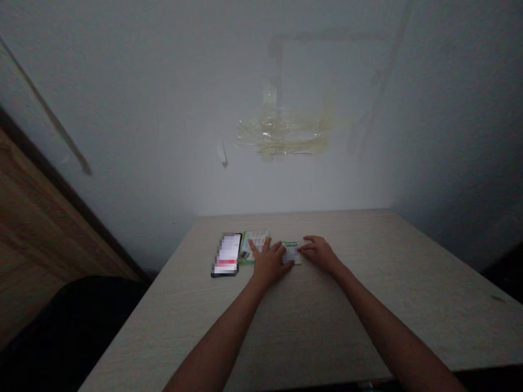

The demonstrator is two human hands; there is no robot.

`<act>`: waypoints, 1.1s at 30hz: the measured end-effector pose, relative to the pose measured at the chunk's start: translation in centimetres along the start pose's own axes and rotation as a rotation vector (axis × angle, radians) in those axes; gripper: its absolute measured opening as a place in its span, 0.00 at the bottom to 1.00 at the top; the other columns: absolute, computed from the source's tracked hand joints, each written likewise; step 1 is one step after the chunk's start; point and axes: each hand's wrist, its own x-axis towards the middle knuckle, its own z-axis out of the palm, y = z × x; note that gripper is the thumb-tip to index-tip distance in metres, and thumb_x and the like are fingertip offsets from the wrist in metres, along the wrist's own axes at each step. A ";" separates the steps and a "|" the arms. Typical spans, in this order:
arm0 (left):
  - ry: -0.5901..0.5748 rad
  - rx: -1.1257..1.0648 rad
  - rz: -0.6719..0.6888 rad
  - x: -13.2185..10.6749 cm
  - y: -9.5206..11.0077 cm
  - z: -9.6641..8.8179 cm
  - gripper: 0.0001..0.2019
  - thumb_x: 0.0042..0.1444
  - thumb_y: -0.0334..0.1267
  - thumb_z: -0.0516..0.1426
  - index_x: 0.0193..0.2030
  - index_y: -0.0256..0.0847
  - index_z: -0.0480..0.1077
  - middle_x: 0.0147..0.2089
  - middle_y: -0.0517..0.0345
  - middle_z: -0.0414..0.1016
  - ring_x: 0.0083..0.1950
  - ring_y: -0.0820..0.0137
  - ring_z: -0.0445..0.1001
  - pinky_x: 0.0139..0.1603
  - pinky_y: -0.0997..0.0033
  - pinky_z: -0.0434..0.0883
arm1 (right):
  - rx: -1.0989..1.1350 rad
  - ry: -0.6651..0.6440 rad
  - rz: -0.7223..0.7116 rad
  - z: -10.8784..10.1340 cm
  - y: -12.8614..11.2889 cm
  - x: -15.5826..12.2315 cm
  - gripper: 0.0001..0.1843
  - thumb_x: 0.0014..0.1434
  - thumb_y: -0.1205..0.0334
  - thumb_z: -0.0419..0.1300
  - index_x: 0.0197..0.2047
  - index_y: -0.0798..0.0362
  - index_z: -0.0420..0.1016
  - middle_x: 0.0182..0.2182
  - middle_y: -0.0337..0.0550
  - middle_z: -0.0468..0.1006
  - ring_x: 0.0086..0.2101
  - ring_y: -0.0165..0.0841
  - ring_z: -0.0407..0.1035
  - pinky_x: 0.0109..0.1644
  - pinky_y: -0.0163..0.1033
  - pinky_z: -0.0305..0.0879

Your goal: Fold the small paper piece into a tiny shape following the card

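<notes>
Leaflet (pixel 258 238): is lying flat on the table (pixel 286 337), left of the frame's centre and partly under the left hand (pixel 267 262).
Paper (pixel 291 251): is lying just below the frame's centre, between the left hand and the right hand (pixel 320 255).
Leaflet-to-paper join: is being hidden by the left hand; whether both are forming one piece cannot be told.
Paperwork, done: leaflet and paper are lying spread out, print showing, and both hands are positioned at the paper.
Paperwork, left: handling is apparently continuing, since both hands are working at the paper's edges; the remaining amount is not showing.
Left hand pose: is resting palm down, fingers fanned, over the leaflet and the paper's left side; it is gripping nothing.
Right hand pose: is curving loosely, fingertips meeting the paper's right edge; whether they are pinching it cannot be told.
Forearms (pixel 220 337): are slanting inward from the lower left and lower right of the frame.
Phone (pixel 227 253): is lying screen up beside the leaflet, untouched.
</notes>
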 end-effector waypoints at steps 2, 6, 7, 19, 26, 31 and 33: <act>0.007 -0.004 0.002 0.0 0.0 0.1 0.20 0.57 0.58 0.54 0.50 0.53 0.71 0.62 0.59 0.70 0.69 0.46 0.53 0.57 0.20 0.18 | -0.017 0.012 0.007 0.1 0.0 0.2 0.10 0.60 0.53 0.60 0.41 0.41 0.83 0.53 0.44 0.74 0.54 0.42 0.64 0.59 0.50 0.60; 0.017 -0.008 0.008 0.0 -0.1 0.2 0.20 0.57 0.58 0.54 0.50 0.53 0.71 0.61 0.60 0.71 0.69 0.46 0.53 0.57 0.20 0.18 | -0.046 0.029 0.020 0.3 -0.1 0.5 0.11 0.61 0.53 0.59 0.42 0.40 0.82 0.52 0.42 0.74 0.54 0.41 0.64 0.59 0.48 0.60; 0.019 -0.007 0.011 0.0 -0.1 0.2 0.20 0.57 0.58 0.54 0.50 0.53 0.71 0.61 0.60 0.71 0.69 0.46 0.53 0.57 0.20 0.18 | -0.054 0.032 0.027 0.3 -0.2 0.5 0.11 0.61 0.53 0.59 0.43 0.40 0.82 0.52 0.42 0.74 0.54 0.41 0.64 0.59 0.48 0.60; -0.008 0.028 -0.004 0.0 0.0 0.1 0.21 0.57 0.59 0.53 0.51 0.53 0.71 0.61 0.58 0.70 0.69 0.45 0.53 0.58 0.19 0.21 | -0.150 0.013 0.055 -0.2 -1.6 0.6 0.15 0.65 0.54 0.53 0.49 0.39 0.79 0.52 0.44 0.72 0.51 0.41 0.63 0.55 0.46 0.61; 0.006 0.006 0.002 0.0 -0.1 0.2 0.21 0.56 0.59 0.54 0.51 0.53 0.71 0.61 0.59 0.70 0.68 0.46 0.54 0.57 0.20 0.18 | -0.216 0.000 0.078 -0.2 -2.4 0.4 0.17 0.66 0.53 0.51 0.54 0.35 0.74 0.54 0.45 0.70 0.51 0.42 0.62 0.52 0.46 0.60; 0.005 -0.002 -0.006 0.0 -0.1 0.4 0.20 0.57 0.58 0.54 0.50 0.53 0.72 0.61 0.60 0.70 0.69 0.46 0.54 0.57 0.20 0.17 | -0.253 0.019 0.084 -0.2 -3.0 0.1 0.17 0.66 0.52 0.52 0.55 0.37 0.73 0.54 0.45 0.70 0.51 0.42 0.62 0.52 0.46 0.60; 0.003 -0.005 -0.008 0.0 -0.1 0.4 0.20 0.57 0.58 0.55 0.50 0.53 0.72 0.62 0.59 0.70 0.69 0.47 0.53 0.57 0.21 0.17 | -0.252 0.025 0.081 -0.2 -3.0 0.0 0.17 0.65 0.52 0.53 0.55 0.36 0.73 0.54 0.45 0.70 0.52 0.42 0.61 0.53 0.47 0.59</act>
